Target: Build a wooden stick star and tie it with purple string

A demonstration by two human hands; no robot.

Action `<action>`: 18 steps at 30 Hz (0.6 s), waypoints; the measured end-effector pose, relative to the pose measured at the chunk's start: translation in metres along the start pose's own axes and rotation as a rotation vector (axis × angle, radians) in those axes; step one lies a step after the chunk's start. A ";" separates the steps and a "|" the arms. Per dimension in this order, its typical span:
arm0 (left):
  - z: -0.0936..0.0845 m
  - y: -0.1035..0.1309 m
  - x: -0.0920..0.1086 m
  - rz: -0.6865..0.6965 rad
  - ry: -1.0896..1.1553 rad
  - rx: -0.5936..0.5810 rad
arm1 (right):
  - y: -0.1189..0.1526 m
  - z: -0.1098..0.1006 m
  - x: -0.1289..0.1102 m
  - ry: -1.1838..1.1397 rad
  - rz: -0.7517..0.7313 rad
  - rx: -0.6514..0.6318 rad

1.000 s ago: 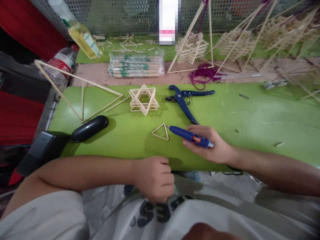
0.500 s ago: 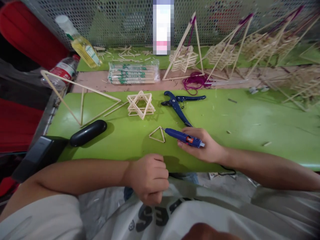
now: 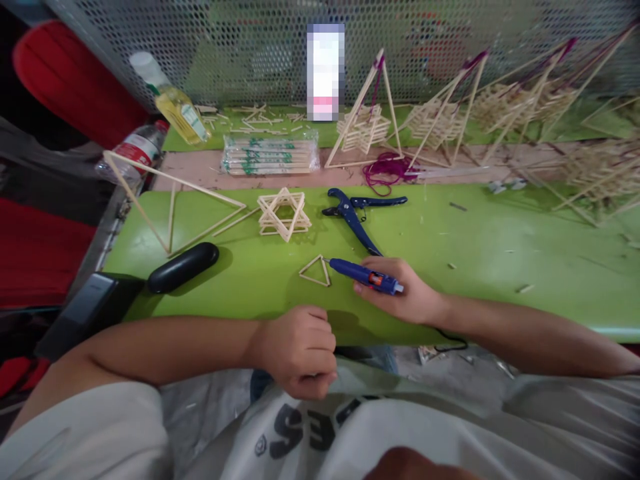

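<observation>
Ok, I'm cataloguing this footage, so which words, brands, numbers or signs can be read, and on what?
"ES": upside down on the shirt; neighbouring lettering is lost in folds.
Too small or blurred: shirt emblem, stick packet, red-labelled bottle, yellow bottle.
Pixelated: bright upright panel.
Blue glue gun: no readable text.

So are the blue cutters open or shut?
Open: the blue cutters lie with their handles spread and a gap at the jaws.

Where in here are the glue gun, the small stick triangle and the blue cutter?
Glue gun [image 3: 363,274]: head view, middle of its blue body.
Small stick triangle [image 3: 315,280]: head view, its near stick.
Blue cutter [image 3: 348,210]: head view, near its pivot.
</observation>
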State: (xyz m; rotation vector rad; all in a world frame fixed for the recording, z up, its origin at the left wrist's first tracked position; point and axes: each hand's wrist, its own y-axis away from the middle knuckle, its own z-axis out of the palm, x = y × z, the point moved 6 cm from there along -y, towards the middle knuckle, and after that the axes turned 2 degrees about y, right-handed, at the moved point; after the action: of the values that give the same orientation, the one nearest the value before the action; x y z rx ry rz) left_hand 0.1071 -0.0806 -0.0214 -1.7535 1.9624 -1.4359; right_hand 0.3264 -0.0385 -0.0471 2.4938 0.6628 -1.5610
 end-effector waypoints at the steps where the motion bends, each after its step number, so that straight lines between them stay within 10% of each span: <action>1: 0.000 0.000 0.000 0.003 0.000 0.004 | 0.000 0.000 0.000 -0.001 0.000 -0.001; 12: 0.004 0.006 0.001 -0.005 0.006 0.033 | 0.004 0.001 0.004 -0.033 0.048 -0.019; 18: 0.059 0.022 0.021 0.124 -0.286 -0.249 | -0.002 0.001 0.003 -0.045 0.106 -0.016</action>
State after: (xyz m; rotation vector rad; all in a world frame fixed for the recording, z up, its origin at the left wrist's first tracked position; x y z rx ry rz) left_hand 0.1233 -0.1327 -0.0587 -1.7769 2.1180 -0.8767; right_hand 0.3264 -0.0365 -0.0495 2.4310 0.5259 -1.5630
